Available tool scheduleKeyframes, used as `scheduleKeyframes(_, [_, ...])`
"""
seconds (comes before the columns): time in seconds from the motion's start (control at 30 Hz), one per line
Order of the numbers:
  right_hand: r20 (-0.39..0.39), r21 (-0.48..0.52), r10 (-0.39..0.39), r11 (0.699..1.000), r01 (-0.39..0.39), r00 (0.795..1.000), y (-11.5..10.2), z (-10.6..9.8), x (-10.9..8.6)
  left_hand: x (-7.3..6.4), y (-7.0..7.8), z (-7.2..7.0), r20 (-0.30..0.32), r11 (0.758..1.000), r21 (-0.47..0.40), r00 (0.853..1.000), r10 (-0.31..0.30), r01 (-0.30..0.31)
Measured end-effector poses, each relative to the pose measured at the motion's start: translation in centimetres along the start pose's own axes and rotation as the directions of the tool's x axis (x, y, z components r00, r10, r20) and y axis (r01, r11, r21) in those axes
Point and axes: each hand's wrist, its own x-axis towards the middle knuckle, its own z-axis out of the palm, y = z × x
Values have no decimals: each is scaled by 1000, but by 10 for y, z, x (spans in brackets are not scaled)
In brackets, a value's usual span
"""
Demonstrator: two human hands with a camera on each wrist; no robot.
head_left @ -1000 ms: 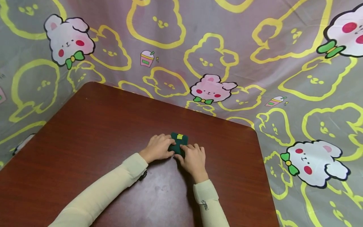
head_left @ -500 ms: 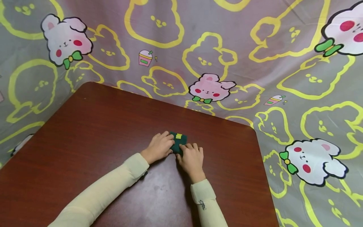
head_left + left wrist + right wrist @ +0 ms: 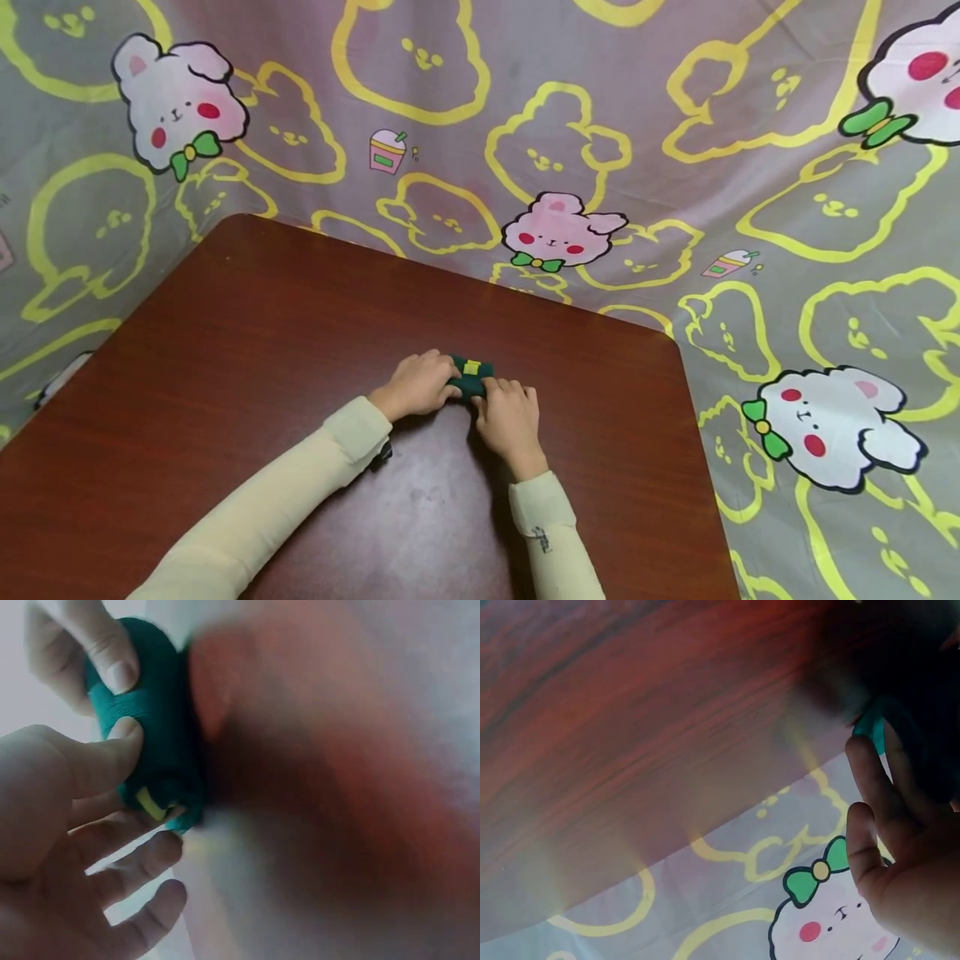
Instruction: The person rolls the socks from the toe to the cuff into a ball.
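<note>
A dark green folded cloth (image 3: 471, 387), with a yellow patch (image 3: 472, 367) on top, lies between both hands. In the left wrist view it forms a thick green roll (image 3: 154, 682), layers showing at its end. My left hand (image 3: 420, 382) pinches the left end, thumb on the roll and fingers behind it; two fingers stand loose. My right hand (image 3: 512, 417) pinches the other end, thumb pressed on the near side. In the right wrist view a green edge (image 3: 870, 735) shows by the right fingers; the rest is in dark shadow.
The brown wooden table (image 3: 300, 308) extends around the hands, with a glossy light reflection near the front. A grey curtain (image 3: 442, 75) with yellow outlines and rabbit faces hangs along the back and sides. A small black item (image 3: 382, 456) shows beneath the left cuff.
The cloth has become shorter from front to back, its near edge now rolled up toward the yellow patch. Both hands stay at its sides, the right fingers slightly farther forward.
</note>
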Motion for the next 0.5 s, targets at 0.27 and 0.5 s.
scheduleKeyframes(0.27, [54, 105, 124, 986, -129, 991, 5, -1, 4, 13, 1, -13, 183, 993, -75, 980, -73, 88])
scheduleKeyframes(0.5, [254, 280, 158, 933, -229, 954, 9, -8, 11, 15, -4, -20, 326, 972, -160, 938, -115, 174])
